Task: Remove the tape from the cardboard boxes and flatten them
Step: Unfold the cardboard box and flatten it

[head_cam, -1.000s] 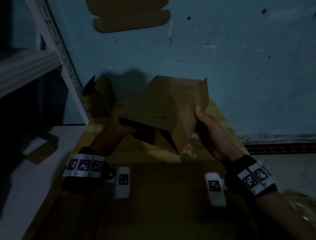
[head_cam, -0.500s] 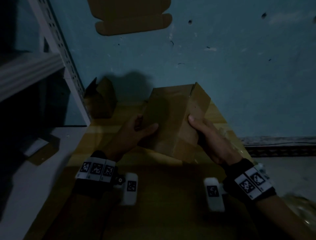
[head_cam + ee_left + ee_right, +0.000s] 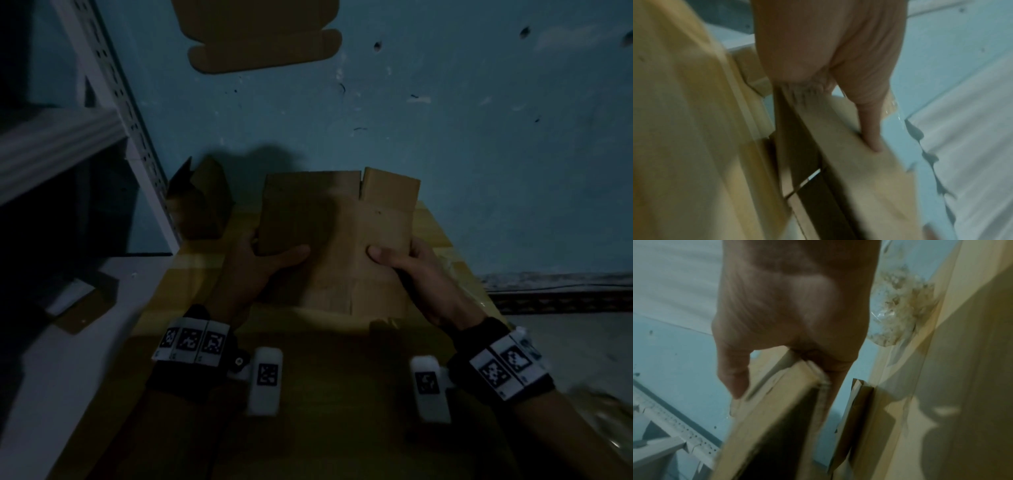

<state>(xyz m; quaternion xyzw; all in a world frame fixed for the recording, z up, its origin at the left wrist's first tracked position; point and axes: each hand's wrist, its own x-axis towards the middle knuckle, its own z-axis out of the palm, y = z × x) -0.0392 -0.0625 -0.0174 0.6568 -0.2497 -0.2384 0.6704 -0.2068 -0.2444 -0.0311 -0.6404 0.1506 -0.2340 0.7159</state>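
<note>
Cardboard box (image 3: 337, 236) gripped by both hands, another box (image 3: 202, 205) beside shelf post (image 3: 137, 137).

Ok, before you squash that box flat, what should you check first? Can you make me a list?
1. Left hand grips the cardboard box at its left edge: ok.
2. Right hand grips its right edge: ok.
3. Box already collapsed thin: ok, the wrist views show the panels close together.
4. All tape off the box: cannot tell, too dark.
5. Big cardboard sheet below to lay it on: ok.
6. Other open box by the wall not yet flattened: not ok.
</note>
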